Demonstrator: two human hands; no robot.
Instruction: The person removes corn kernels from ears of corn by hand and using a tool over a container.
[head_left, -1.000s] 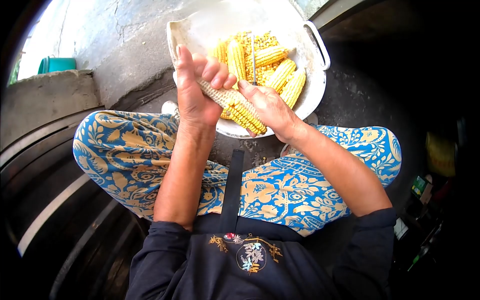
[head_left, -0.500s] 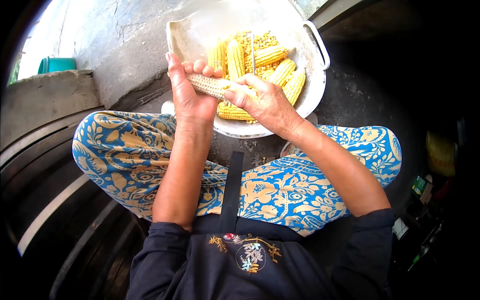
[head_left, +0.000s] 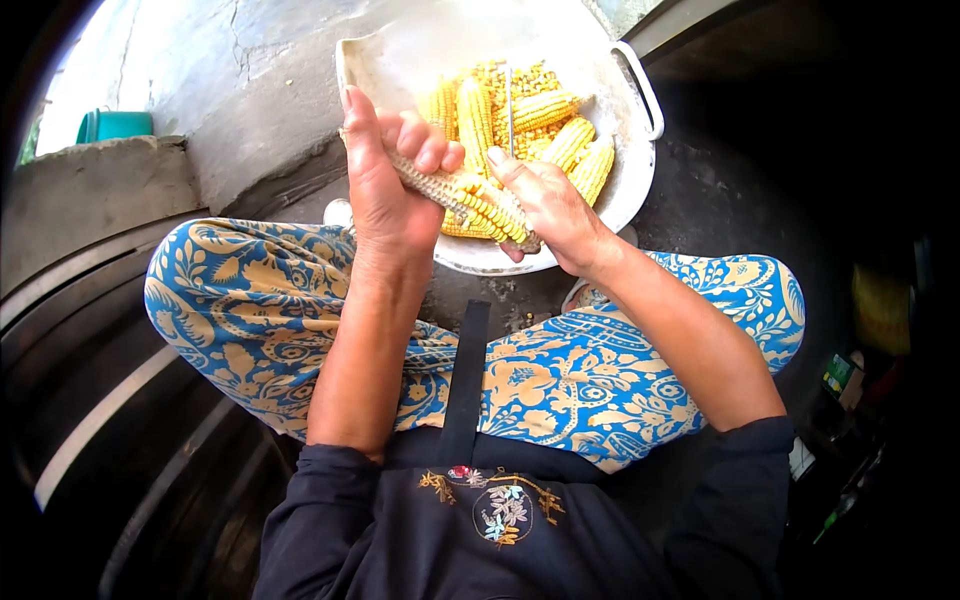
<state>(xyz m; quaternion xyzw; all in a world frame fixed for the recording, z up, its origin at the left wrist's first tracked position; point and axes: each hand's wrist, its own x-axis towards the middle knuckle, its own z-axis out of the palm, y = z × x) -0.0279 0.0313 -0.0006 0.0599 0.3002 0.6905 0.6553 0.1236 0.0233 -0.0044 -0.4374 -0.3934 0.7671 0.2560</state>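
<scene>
Rough, pitted texture is seen on the partly bare cob [head_left: 452, 196]. A smooth finish is shown by the basin [head_left: 628, 162], metallic sheen by the shaft [head_left: 511, 112], matt cloth by the trousers [head_left: 580, 375].

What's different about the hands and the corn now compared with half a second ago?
The right hand has shifted right, its thumb lifting off the middle of the half-stripped, pale-and-yellow corn cob and uncovering yellow kernels. The cob now slopes more steeply. The left hand still holds its upper end; the white, round basin stayed put.
</scene>
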